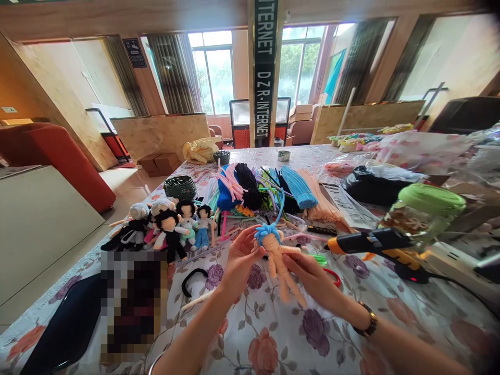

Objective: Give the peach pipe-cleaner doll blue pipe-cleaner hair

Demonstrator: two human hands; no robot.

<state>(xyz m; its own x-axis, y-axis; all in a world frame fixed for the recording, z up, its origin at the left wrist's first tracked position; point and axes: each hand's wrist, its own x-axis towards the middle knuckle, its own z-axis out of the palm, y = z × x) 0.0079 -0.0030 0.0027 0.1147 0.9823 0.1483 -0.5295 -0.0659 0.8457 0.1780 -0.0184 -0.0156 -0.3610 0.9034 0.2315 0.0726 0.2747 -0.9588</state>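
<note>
A peach pipe-cleaner doll [278, 263] with blue hair is held up over the flowered tablecloth. My left hand [245, 252] grips it by the head, fingers closed at the blue hair, from which one blue strand [281, 205] sticks up. Around the doll's body, below its arm, my right hand [307, 273] is closed. To the right, a black and orange glue gun [371, 245] lies with its nozzle pointing toward the doll. Bundles of pipe cleaners, blue [299, 187] and peach [322, 203] among them, lie just beyond my hands.
Several finished dolls [170, 224] sit at the left. A black tablet-like slab [68, 323] lies at the near left, beside a blurred patch. At the right stand a green-lidded jar [425, 205] and a black bag [383, 182]. A dark woven basket [179, 186] is farther back.
</note>
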